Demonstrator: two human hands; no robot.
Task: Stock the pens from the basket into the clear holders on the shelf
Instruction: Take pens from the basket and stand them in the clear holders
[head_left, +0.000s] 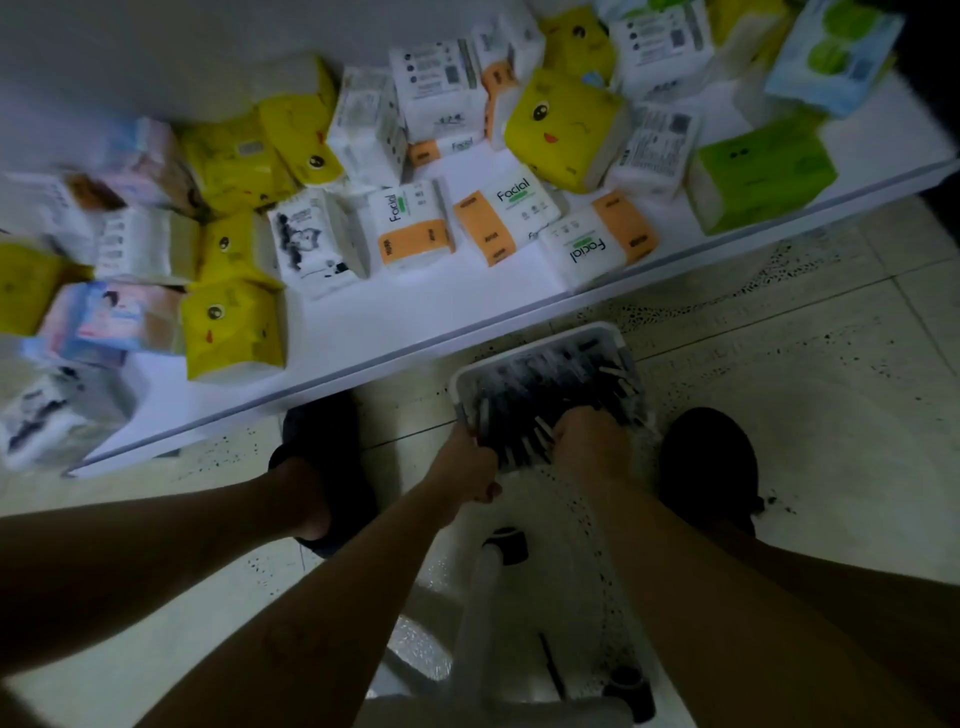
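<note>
- Down on the tiled floor, just in front of the white shelf (395, 332), sits the basket (545, 336). Its dark pens (540, 395) are heaped inside.
- The left hand (462, 467) grips the basket's near-left rim with its fingers curled over the edge.
- The right hand (589, 439) is pushed knuckles-up into the pens. Its fingers are buried, so I cannot tell whether they have closed on any.
- Likely risk: an over-full handful could shed pens on the way up. Loose ones might roll under the shelf or among the shoes (709, 462).
- Second risk: the basket is held at one corner only, so lifting from there would probably tilt it and spill the heap.
- Third risk: tissue packs (563, 130) crowd the shelf right up to its front edge. A rising arm could knock one off.
- No clear holders are in view — where the pens must go cannot be judged from here.
- The pens are smeared by blur in dim light, so their number and which end is the cap are not readable.
- A pale frame with dark wheel-like parts (483, 587) sits below the hands — I cannot say what it is.
</note>
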